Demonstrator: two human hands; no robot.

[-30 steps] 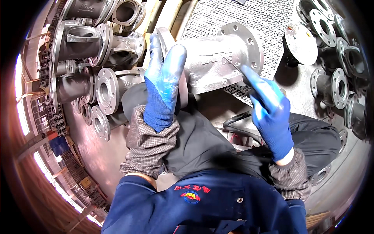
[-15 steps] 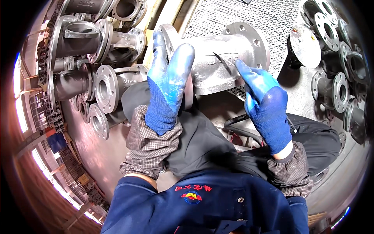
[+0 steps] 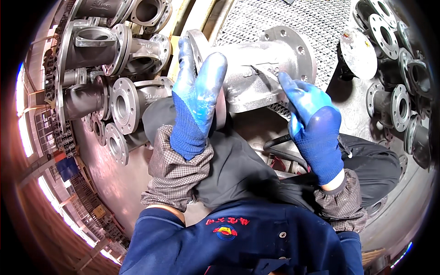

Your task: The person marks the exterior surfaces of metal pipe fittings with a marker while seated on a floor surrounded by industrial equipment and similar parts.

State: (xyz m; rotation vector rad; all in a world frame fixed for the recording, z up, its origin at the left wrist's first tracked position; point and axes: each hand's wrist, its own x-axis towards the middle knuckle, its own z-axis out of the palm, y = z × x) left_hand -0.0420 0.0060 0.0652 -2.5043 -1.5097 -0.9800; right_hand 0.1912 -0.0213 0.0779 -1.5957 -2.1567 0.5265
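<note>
A grey cast-metal valve body (image 3: 250,85) with round bolt-holed flanges lies on its side in front of me. My left hand (image 3: 199,87), in a blue coated glove, grips its left flange, thumb raised on the near side and fingers behind the rim. My right hand (image 3: 311,103), gloved the same way, is closed on a thin, pointed metal scraper (image 3: 266,73). Its forefinger stretches along the tool. The scraper's tip is at the raised marks on the body's upper side. Most of its handle is hidden in the palm.
Several similar castings (image 3: 126,103) are stacked at the left, and more flanged castings (image 3: 389,107) stand at the right. Behind the work lies a metal mesh platform (image 3: 330,27). A round pale disc (image 3: 360,55) tops a dark stand. A black hose (image 3: 279,141) runs beneath my right wrist.
The scraper has turned slightly, and its blade now catches the light instead of looking dark. My right hand has shifted a little to the right; my left keeps its hold.
</note>
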